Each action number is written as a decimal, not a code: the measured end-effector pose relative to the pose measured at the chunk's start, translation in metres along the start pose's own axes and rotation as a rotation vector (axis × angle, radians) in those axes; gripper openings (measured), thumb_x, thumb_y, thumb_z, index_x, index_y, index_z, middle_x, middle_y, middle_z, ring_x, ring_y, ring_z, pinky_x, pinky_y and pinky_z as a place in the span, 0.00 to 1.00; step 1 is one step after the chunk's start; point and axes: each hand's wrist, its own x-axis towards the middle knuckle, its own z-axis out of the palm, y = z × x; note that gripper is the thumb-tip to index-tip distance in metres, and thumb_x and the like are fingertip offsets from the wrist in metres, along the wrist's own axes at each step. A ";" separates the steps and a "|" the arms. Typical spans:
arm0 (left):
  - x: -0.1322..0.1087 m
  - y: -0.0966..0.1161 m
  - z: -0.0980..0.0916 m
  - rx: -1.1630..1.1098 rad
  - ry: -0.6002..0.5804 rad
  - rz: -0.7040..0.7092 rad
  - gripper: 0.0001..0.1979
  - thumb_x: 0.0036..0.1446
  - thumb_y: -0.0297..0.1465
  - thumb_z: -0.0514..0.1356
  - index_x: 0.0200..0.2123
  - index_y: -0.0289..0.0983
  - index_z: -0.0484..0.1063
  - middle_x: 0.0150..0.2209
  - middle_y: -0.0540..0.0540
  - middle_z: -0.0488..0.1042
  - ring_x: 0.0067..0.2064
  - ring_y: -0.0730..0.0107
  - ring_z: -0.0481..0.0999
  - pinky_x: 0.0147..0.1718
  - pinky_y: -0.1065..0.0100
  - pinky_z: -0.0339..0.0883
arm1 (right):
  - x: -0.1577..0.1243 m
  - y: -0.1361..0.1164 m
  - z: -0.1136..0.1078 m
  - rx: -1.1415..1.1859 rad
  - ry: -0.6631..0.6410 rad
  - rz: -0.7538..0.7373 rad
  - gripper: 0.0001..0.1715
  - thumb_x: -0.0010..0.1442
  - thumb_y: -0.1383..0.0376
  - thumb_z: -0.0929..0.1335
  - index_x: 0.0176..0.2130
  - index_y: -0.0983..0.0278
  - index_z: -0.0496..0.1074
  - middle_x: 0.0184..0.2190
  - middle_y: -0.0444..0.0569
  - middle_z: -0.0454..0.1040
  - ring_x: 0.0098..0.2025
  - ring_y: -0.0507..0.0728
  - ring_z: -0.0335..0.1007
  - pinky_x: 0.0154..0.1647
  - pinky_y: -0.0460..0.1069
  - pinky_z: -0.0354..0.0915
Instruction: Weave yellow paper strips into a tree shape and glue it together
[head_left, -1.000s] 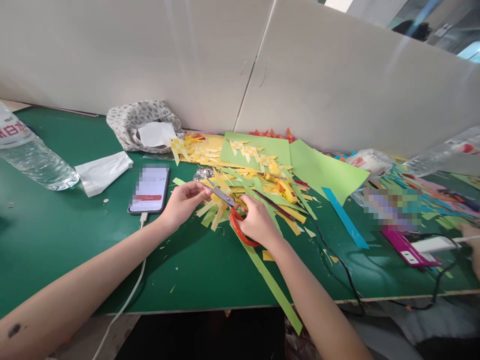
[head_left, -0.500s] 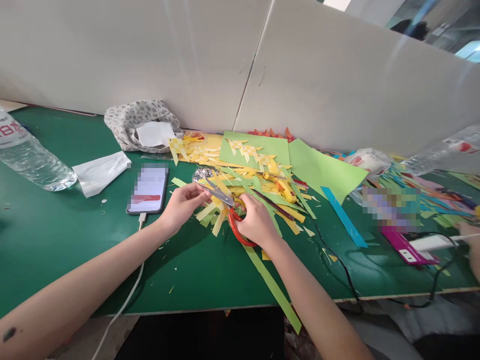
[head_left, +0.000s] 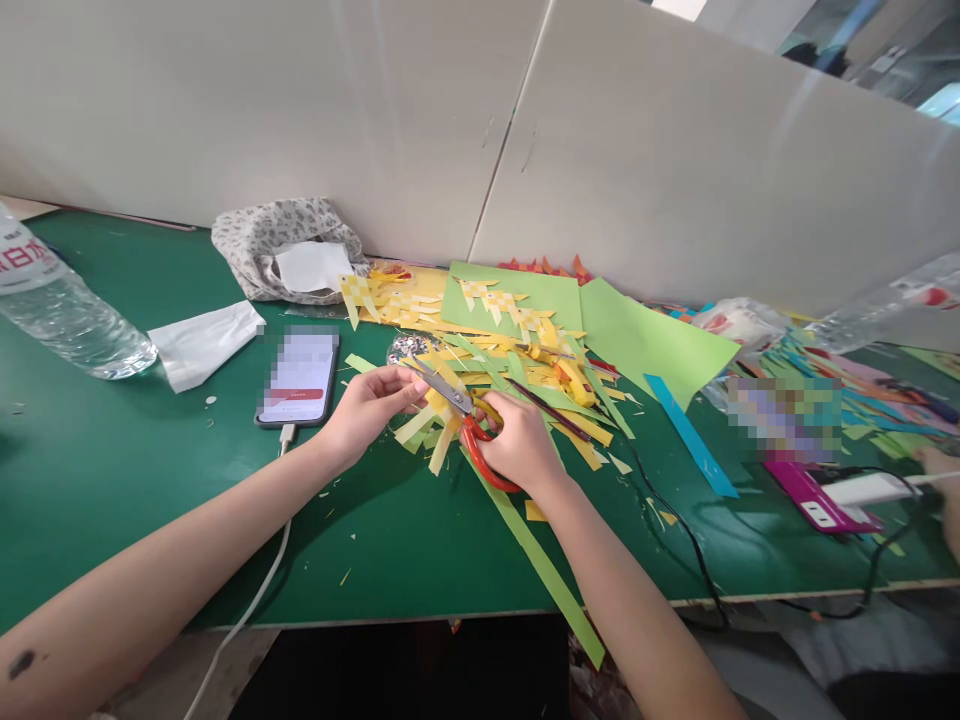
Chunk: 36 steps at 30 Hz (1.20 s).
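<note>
My right hand grips a pair of scissors by the red handles, with the blades pointing up and to the left. Close to the blade tips, my left hand has its thumb and fingers pinched together. Whatever lies in that pinch is too small or hidden to make out. Under both hands spreads a pile of yellow and green paper strips. Woven yellow paper fish lie behind it on a green sheet. A yellow glue gun and a dark pencil rest right of the hands.
A phone with a white cable lies left, near a water bottle and white paper. A patterned cloth pouch stands behind. Rightward are a blue strip, a black cord, a magenta power strip and another person's arm.
The scissor blades now look closer together than before. My right hand has shifted very slightly right and down; my left hand keeps its pinch.
</note>
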 end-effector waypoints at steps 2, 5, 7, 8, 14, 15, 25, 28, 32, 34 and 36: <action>0.000 0.000 0.000 -0.006 -0.003 -0.003 0.11 0.48 0.37 0.66 0.29 0.36 0.72 0.25 0.52 0.72 0.28 0.77 0.72 0.33 0.72 0.66 | -0.001 0.002 0.001 -0.001 0.009 -0.011 0.12 0.49 0.62 0.65 0.23 0.61 0.56 0.20 0.41 0.59 0.22 0.49 0.50 0.23 0.46 0.48; 0.001 0.000 -0.001 -0.009 -0.006 -0.007 0.11 0.47 0.37 0.66 0.29 0.37 0.72 0.25 0.53 0.72 0.28 0.78 0.72 0.33 0.73 0.66 | -0.001 0.004 0.002 -0.011 0.022 -0.025 0.12 0.48 0.62 0.66 0.22 0.61 0.56 0.19 0.40 0.58 0.22 0.49 0.49 0.23 0.46 0.48; 0.001 0.001 -0.002 -0.008 -0.007 -0.009 0.11 0.47 0.38 0.66 0.29 0.37 0.72 0.25 0.52 0.73 0.28 0.77 0.72 0.34 0.72 0.66 | -0.001 0.004 0.002 -0.021 0.026 -0.027 0.13 0.48 0.63 0.66 0.22 0.61 0.55 0.18 0.40 0.57 0.22 0.49 0.48 0.23 0.46 0.48; 0.001 0.001 -0.002 -0.006 -0.008 -0.011 0.12 0.47 0.38 0.66 0.30 0.37 0.72 0.25 0.52 0.73 0.29 0.77 0.72 0.34 0.72 0.66 | 0.000 0.004 0.002 -0.025 0.023 -0.025 0.13 0.48 0.63 0.66 0.22 0.61 0.55 0.18 0.40 0.57 0.22 0.49 0.48 0.23 0.46 0.48; 0.001 -0.001 -0.001 0.022 -0.033 -0.004 0.14 0.43 0.38 0.68 0.29 0.36 0.72 0.26 0.51 0.72 0.29 0.75 0.71 0.34 0.71 0.67 | 0.000 -0.002 -0.002 -0.024 -0.046 0.020 0.09 0.49 0.62 0.65 0.24 0.61 0.59 0.19 0.42 0.60 0.22 0.50 0.51 0.22 0.46 0.47; 0.000 -0.002 0.000 0.027 -0.041 -0.003 0.14 0.43 0.38 0.68 0.28 0.36 0.72 0.27 0.51 0.72 0.29 0.75 0.71 0.34 0.71 0.67 | 0.000 -0.003 -0.002 -0.026 -0.049 0.024 0.10 0.49 0.61 0.65 0.24 0.61 0.58 0.19 0.42 0.59 0.22 0.50 0.51 0.22 0.46 0.46; 0.001 -0.007 0.001 0.069 -0.034 0.002 0.16 0.42 0.41 0.68 0.29 0.35 0.72 0.29 0.49 0.73 0.31 0.73 0.71 0.34 0.70 0.68 | 0.000 -0.005 0.000 0.005 -0.029 0.029 0.13 0.47 0.62 0.65 0.21 0.61 0.55 0.18 0.40 0.56 0.21 0.49 0.46 0.21 0.46 0.45; 0.001 -0.007 0.001 0.050 -0.030 -0.010 0.16 0.42 0.42 0.68 0.30 0.36 0.73 0.29 0.49 0.74 0.31 0.73 0.71 0.34 0.70 0.67 | 0.001 -0.007 -0.001 0.075 -0.024 0.057 0.13 0.47 0.61 0.66 0.21 0.61 0.56 0.17 0.40 0.56 0.21 0.49 0.45 0.21 0.46 0.46; 0.002 -0.004 -0.001 0.019 0.067 -0.022 0.16 0.44 0.42 0.67 0.29 0.36 0.72 0.28 0.50 0.73 0.31 0.74 0.72 0.32 0.72 0.65 | 0.002 -0.008 -0.004 0.305 0.005 0.184 0.14 0.46 0.61 0.68 0.21 0.61 0.57 0.18 0.38 0.56 0.21 0.48 0.48 0.22 0.45 0.49; 0.004 -0.003 -0.003 0.014 0.139 -0.031 0.16 0.44 0.42 0.67 0.28 0.36 0.71 0.28 0.50 0.73 0.31 0.74 0.72 0.31 0.72 0.65 | 0.002 -0.006 -0.005 0.412 0.035 0.274 0.15 0.46 0.60 0.69 0.21 0.61 0.57 0.18 0.38 0.55 0.21 0.48 0.50 0.21 0.45 0.49; 0.005 -0.003 -0.004 0.012 0.178 -0.041 0.17 0.43 0.43 0.67 0.28 0.36 0.71 0.29 0.50 0.73 0.32 0.74 0.73 0.32 0.72 0.65 | 0.004 -0.003 -0.005 0.527 0.048 0.364 0.16 0.46 0.58 0.70 0.23 0.61 0.59 0.18 0.37 0.56 0.21 0.48 0.52 0.21 0.45 0.51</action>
